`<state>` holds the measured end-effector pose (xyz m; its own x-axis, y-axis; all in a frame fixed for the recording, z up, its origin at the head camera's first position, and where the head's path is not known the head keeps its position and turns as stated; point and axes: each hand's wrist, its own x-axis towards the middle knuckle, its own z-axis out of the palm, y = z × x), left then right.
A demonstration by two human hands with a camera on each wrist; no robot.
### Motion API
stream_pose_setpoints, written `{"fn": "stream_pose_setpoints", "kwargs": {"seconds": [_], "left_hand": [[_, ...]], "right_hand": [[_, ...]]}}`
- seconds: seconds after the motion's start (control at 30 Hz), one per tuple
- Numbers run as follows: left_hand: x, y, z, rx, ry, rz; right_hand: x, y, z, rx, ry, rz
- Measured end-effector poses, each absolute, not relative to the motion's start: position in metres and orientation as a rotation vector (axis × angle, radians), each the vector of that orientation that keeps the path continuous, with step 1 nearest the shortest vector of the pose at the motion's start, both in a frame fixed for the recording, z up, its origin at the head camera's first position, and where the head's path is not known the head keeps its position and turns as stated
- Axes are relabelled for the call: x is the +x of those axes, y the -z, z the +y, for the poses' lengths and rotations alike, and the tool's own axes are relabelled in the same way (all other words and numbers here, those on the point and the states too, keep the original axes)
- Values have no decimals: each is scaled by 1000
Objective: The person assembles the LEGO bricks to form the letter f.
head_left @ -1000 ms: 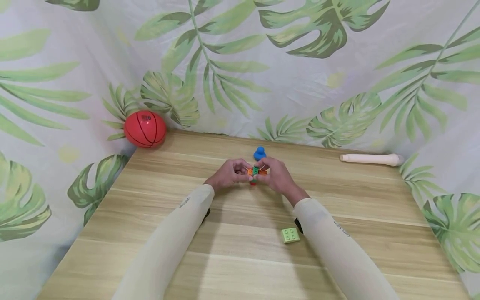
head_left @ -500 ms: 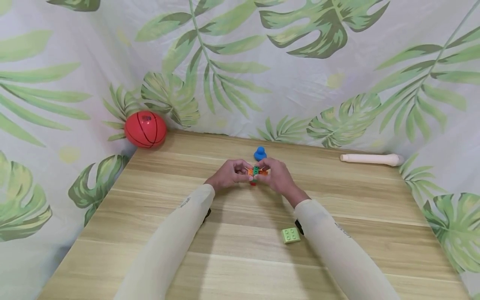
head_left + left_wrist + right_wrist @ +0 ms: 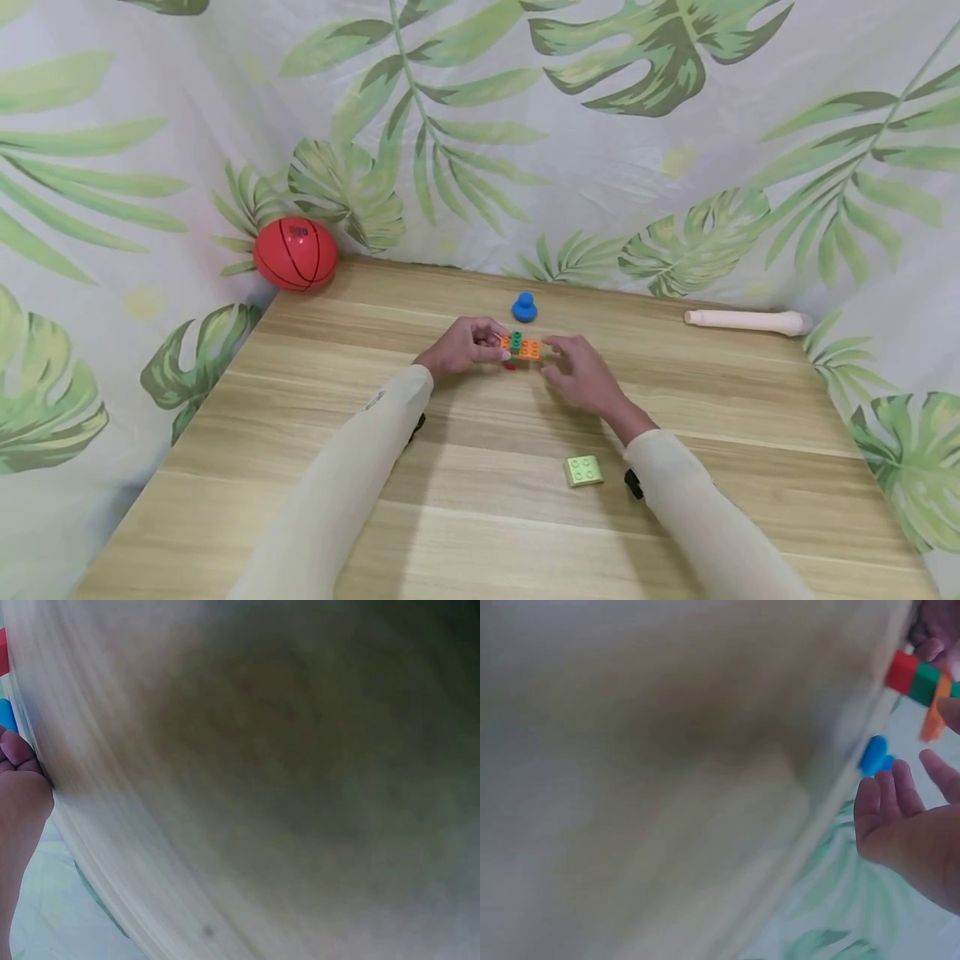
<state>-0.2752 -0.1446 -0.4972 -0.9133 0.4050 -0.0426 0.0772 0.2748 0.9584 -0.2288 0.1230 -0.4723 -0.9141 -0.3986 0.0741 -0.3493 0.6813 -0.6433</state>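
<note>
My left hand (image 3: pixel 463 344) pinches the left end of a small stack of toy building bricks in the middle of the table. An orange brick (image 3: pixel 531 349) lies crosswise in it, a green brick (image 3: pixel 516 342) sits on top, and a red brick (image 3: pixel 511 366) shows at the bottom. In the right wrist view, more green (image 3: pixel 925 682) lies between the red and the orange. My right hand (image 3: pixel 587 377) is just right of the stack, fingers spread and apart from it. The left wrist view catches only part of the left hand (image 3: pixel 22 810) at its edge.
A blue knobbed piece (image 3: pixel 524 307) stands behind the stack. Nearer me lies a light green brick (image 3: pixel 583 472) with studs. A red ball (image 3: pixel 296 254) sits at the far left corner, and a pale pink stick (image 3: pixel 746 322) lies at the back right. Leaf-print cloth hangs behind the table (image 3: pixel 480 533).
My right hand has let go of the brick stack and drawn back to the right, uncovering the orange brick's right end. The left hand keeps its hold in nearly the same place.
</note>
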Motion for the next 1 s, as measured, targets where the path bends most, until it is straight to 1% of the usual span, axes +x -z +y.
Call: {"fn": "stream_pose_setpoints", "kwargs": {"seconds": [0.23, 0.43, 0.73, 0.9, 1.0], "left_hand": [[-275, 497, -143, 441, -1671, 2276], [-275, 498, -143, 463, -1683, 2269], [-275, 496, -144, 470, -1691, 2261], [-275, 497, -144, 472, -1697, 2263], [-276, 498, -143, 475, -1695, 2264]], "right_hand": [[-213, 484, 175, -509, 1152, 2581], [-192, 474, 204, -608, 1135, 2293], [-160, 471, 211, -834, 1055, 2132], [-152, 477, 208, -987, 1026, 2220], [-150, 479, 206, -1001, 1022, 2268]]}}
